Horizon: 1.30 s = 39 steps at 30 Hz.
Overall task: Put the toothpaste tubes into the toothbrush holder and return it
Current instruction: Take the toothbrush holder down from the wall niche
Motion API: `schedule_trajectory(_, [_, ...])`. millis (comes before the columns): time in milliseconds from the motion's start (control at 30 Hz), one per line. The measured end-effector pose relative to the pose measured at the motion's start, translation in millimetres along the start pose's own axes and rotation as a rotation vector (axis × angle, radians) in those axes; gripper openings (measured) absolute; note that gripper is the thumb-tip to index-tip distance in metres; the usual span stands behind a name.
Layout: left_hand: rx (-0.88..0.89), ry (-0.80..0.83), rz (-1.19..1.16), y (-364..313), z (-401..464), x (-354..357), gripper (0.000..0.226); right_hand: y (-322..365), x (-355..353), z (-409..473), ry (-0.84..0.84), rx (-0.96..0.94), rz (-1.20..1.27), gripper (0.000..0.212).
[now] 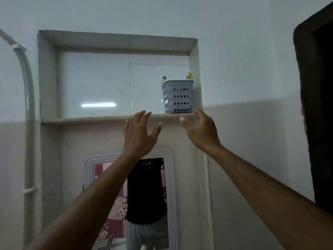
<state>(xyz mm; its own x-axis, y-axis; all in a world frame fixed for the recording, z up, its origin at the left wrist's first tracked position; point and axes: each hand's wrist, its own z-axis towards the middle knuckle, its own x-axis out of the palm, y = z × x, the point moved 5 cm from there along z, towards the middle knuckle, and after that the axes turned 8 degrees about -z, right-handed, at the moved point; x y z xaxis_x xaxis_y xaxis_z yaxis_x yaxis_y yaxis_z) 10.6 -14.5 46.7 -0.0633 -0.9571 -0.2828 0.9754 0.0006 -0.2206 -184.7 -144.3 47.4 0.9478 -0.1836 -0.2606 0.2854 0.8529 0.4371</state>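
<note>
A grey perforated toothbrush holder [177,96] stands upright at the right end of a wall niche's ledge [90,119]. Colourful tube ends [189,76] poke out above its rim at two corners. Both my arms are raised toward the ledge. My left hand [139,134] is open with fingers spread, just below and left of the holder. My right hand [200,130] is open too, fingers curled loosely, its fingertips by the ledge edge under the holder's right corner. Neither hand touches the holder.
The tiled niche [117,78] is recessed in the wall, its right side wall close against the holder. Below hangs a framed mirror [144,195] reflecting a person in a black shirt. A grey pipe [28,105] runs down the left; a dark door frame [315,105] stands at right.
</note>
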Motion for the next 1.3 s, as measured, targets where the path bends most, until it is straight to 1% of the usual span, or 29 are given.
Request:
schedule_trajectory(100, [-0.004, -0.05, 0.036, 8, 29, 9, 0.068, 7, 14, 28, -0.063, -0.022, 0.002, 0.076])
schedule_trajectory(200, [-0.022, -0.071, 0.074, 11, 51, 23, 0.07, 11, 29, 54, -0.095, 0.004, -0.002, 0.09])
schedule_trajectory(300, [-0.047, -0.082, 0.136, 19, 58, 33, 0.076, 12, 40, 71, -0.129, -0.01, -0.006, 0.105])
schedule_trajectory(467, [-0.026, -0.123, 0.182, 23, 59, 41, 0.08, 5, 56, 89, -0.137, 0.002, -0.004, 0.129])
schedule_trajectory(533, [-0.031, -0.127, 0.19, 23, 59, 41, 0.08, 4, 58, 91, -0.134, -0.009, -0.01, 0.134])
schedule_trajectory(600, [-0.037, -0.12, 0.197, 23, 58, 41, 0.079, 2, 57, 93, -0.142, -0.002, -0.006, 0.132])
schedule_trajectory(767, [-0.052, -0.117, 0.175, 25, 58, 39, 0.082, 2, 43, 86, -0.226, 0.007, 0.075, 0.12])
schedule_trajectory(833, [-0.055, -0.108, 0.171, 25, 57, 39, 0.083, 2, 38, 82, -0.241, 0.003, 0.105, 0.124])
schedule_trajectory(933, [-0.073, -0.095, 0.167, 25, 57, 38, 0.081, 8, 32, 81, -0.241, -0.007, 0.132, 0.138])
schedule_trajectory(1000, [-0.087, -0.084, 0.159, 23, 56, 38, 0.08, 11, 28, 82, -0.23, -0.003, 0.152, 0.141])
schedule_trajectory(1133, [-0.117, -0.064, 0.111, 19, 52, 32, 0.075, 13, 15, 74, -0.257, 0.0, 0.17, 0.135])
schedule_trajectory(1300, [-0.091, -0.11, -0.055, 3, 36, 18, 0.065, 12, -7, 37, -0.34, -0.059, 0.265, 0.125])
